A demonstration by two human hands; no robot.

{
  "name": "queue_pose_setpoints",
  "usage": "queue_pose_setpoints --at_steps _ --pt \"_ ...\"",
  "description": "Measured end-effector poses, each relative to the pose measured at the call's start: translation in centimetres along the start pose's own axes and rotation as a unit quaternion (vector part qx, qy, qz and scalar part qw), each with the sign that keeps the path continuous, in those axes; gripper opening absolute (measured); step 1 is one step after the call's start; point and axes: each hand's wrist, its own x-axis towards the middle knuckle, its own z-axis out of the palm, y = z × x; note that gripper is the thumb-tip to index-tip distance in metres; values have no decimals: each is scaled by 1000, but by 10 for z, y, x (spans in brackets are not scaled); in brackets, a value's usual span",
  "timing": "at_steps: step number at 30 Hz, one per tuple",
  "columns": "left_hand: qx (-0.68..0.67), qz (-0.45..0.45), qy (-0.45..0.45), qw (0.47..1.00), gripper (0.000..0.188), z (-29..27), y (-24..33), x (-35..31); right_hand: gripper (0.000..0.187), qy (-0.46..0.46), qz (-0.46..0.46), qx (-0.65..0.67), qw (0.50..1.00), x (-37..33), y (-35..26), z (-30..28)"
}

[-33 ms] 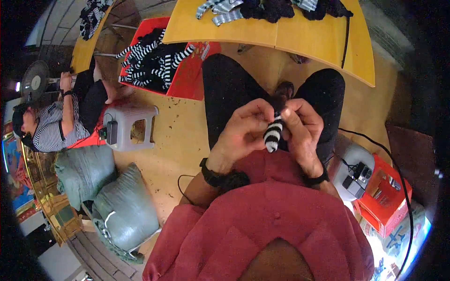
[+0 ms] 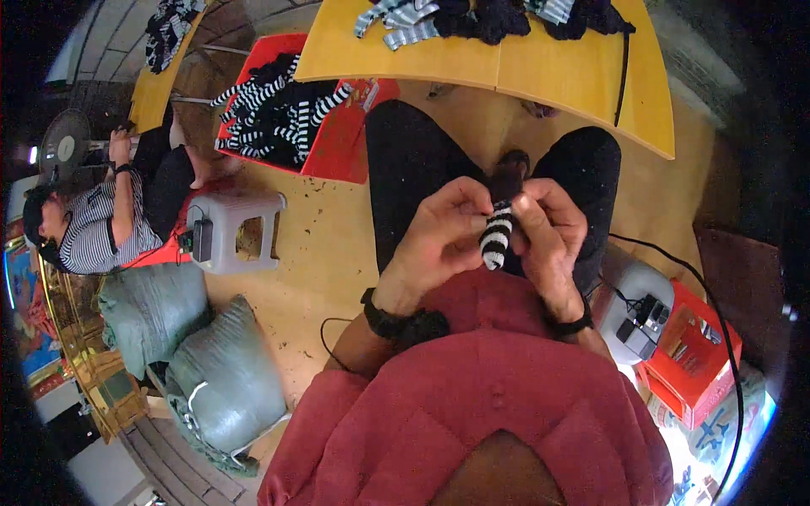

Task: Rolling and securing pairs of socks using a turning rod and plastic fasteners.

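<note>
In front of my lap, a narrow black-and-white striped knitted tube (image 2: 496,240) hangs with its rounded white end toward my chest. Its darker top edge is pinched between both hands; whether it is a sock or part of a glove I cannot tell. My left hand (image 2: 443,228) grips that edge from the left, thumb and forefinger together. From the right, my right hand (image 2: 547,232) holds it with the thumb on top and the fingers curled behind. Part of the dark upper end is covered by my fingers.
Ahead stands a yellow table (image 2: 557,72) bearing grey-striped and black knit pieces (image 2: 481,18). A red crate (image 2: 342,139) of striped knits is at its left. Leftward are a seated person (image 2: 110,215), a grey stool (image 2: 236,232) and stuffed sacks (image 2: 228,371). A cable (image 2: 704,278) runs at right.
Both hands and the striped tube have shifted very slightly to the right, and its rounded end sits a little higher. The grip looks the same.
</note>
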Motion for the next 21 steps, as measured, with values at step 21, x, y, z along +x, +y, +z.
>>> queue_pose_setpoints --at_steps 21 --pt "58 -6 -54 997 32 11 4 -1 10 14 -77 -88 993 3 3 -2"
